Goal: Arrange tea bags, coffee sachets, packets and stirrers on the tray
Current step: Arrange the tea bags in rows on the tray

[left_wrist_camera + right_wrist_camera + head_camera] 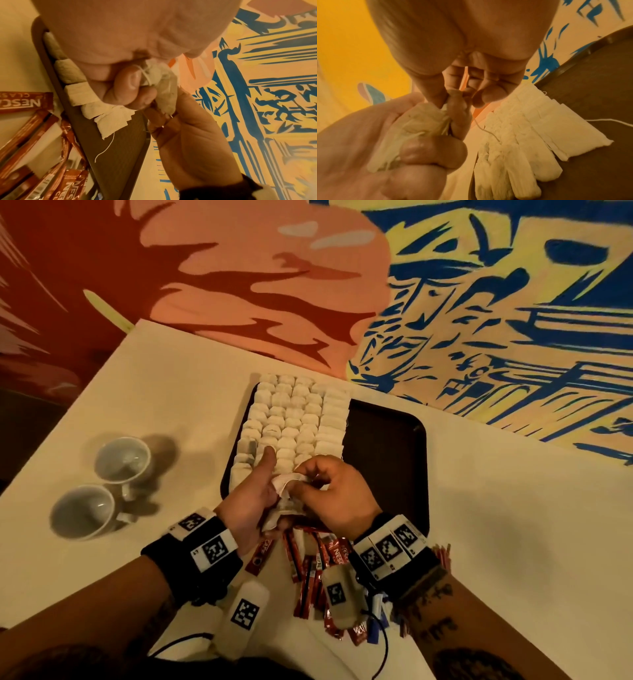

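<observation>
A dark brown tray (387, 440) lies on the white table, its left half packed with rows of white tea bags (294, 419). Over the tray's near edge both hands meet on a small bunch of tea bags (282, 501). My left hand (255, 494) grips the bunch (412, 129) in curled fingers, thumb stretched out over the rows. My right hand (329, 491) pinches the top of the bunch (163, 86) with thumb and fingertips. Red coffee sachets (308, 563) lie in a heap on the table under my wrists. Thin red stirrers (442, 553) show beside the right wrist.
Two white cups (102, 484) lie on their sides on the table (513, 542) at the left. The tray's right half (383, 460) is bare. A painted wall (479, 302) rises right behind the table. A loose string (106, 147) trails from the nearest tea bag on the tray.
</observation>
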A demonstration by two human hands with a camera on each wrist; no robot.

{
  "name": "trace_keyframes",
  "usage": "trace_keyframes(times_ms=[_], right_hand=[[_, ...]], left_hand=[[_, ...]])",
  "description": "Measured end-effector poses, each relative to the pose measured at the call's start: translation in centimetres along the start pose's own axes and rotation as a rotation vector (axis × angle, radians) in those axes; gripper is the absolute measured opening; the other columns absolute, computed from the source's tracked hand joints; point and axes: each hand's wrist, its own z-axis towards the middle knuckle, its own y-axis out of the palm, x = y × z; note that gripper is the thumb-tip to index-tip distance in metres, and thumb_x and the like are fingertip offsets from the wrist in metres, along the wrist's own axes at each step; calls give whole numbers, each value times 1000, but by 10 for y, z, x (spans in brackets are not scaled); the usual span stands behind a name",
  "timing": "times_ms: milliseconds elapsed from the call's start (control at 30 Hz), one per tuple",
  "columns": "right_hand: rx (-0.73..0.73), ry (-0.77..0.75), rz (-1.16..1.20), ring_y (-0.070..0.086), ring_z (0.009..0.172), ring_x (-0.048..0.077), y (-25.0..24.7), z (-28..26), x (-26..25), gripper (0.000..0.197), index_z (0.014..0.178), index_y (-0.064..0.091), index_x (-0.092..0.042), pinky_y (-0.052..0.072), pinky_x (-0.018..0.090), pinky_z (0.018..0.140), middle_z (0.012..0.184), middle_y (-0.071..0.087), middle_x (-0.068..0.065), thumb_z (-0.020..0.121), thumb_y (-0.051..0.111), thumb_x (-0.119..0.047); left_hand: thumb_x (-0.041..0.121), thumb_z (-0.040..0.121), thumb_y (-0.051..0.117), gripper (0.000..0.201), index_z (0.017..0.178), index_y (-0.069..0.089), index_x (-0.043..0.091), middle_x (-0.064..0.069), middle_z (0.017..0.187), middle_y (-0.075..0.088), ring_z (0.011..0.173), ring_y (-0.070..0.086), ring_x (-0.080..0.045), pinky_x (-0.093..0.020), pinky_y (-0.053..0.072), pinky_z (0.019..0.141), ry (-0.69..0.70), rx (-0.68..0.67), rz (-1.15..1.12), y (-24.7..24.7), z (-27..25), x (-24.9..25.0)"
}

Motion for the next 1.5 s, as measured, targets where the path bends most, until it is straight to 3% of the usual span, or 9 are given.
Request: trace_keyframes(times_ms=[100,267,433,567,733,967,1233,1400,1500], right_hand=[[96,48,159,67,69,9,-3,-3,4,10,85,66,-29,57,34,71,82,72,-5,85,77,-28],[173,54,226,67,85,15,-4,-8,11,25,90,64,-34,57,42,85,92,67,-6,84,79,-15],[137,58,286,67,88,16,-3,-18,15,25,103,68,-19,57,48,87,97,71,-1,82,80,-13],[175,92,329,68,87,18,-5,-23,17,22,100,68,-24,58,51,85,91,70,-8,83,81,-23],[87,49,275,70,95,23,-8,-29,24,35,107,66,-27,58,45,88,102,71,2,78,82,-14],[10,56,314,69,81,10,-27,-41,22,23,109,67,-31,58,33,82,88,72,-3,88,75,-25],[251,19,360,71,77,8,-33,-38,22,11,88,72,-29,57,28,73,84,76,-4,95,68,-23],[269,65,401,66,69,16,-34,-38,21,5,91,74,-26,54,35,67,81,75,6,93,69,-26],[172,42,375,68,75,7,-39,-40,23,9,99,72,-23,54,24,69,86,75,-4,91,73,-20]], left_hand=[[70,85,44,65,116,68,18,-9,69,51,43,37,-13,-18,25,39,42,19,114,-3,0,-8],[28,94,63,14,91,69,16,2,68,64,47,53,-5,-15,37,40,208,210,276,7,-3,-9],[22,95,64,9,91,72,19,4,81,75,73,69,-12,-26,54,65,297,294,310,7,1,-14],[22,94,64,10,97,68,13,9,61,66,40,52,2,-11,38,39,316,241,270,18,-5,-17],[9,90,68,20,110,68,10,1,80,66,41,51,4,-8,37,41,328,297,323,14,4,-24],[17,82,79,35,110,65,32,8,109,70,97,69,-9,-30,57,81,370,298,515,18,6,-22],[32,69,88,48,112,69,22,0,105,76,95,73,-18,-36,58,86,293,149,452,24,6,-28],[28,85,77,9,93,76,22,7,88,77,84,73,-10,-28,58,81,296,203,650,21,3,-32],[31,84,77,6,86,75,26,13,84,76,79,71,-4,-21,56,75,294,210,757,14,3,-32]])
